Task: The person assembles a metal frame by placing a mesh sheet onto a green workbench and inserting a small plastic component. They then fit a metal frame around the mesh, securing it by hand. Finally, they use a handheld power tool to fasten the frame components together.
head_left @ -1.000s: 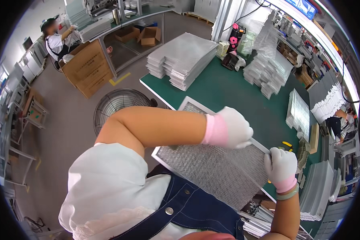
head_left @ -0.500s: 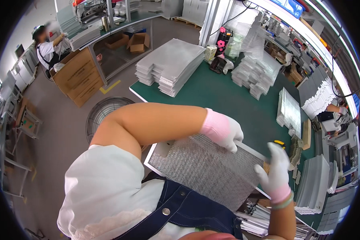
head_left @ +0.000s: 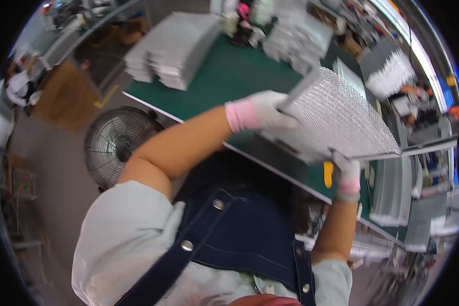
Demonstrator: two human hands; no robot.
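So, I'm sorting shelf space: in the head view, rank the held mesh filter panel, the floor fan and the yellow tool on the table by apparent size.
1. Mesh filter panel, though it is lifted nearer the camera.
2. Floor fan.
3. Yellow tool, clearly smallest.

Green table (head_left: 224,81), blurred grey panel stacks (head_left: 171,46), perhaps filters

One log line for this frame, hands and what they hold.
left hand: gloved, grips mesh panel far edge | right hand: gloved, holds near corner | panel: lifted, tilted above green table | floor fan at left
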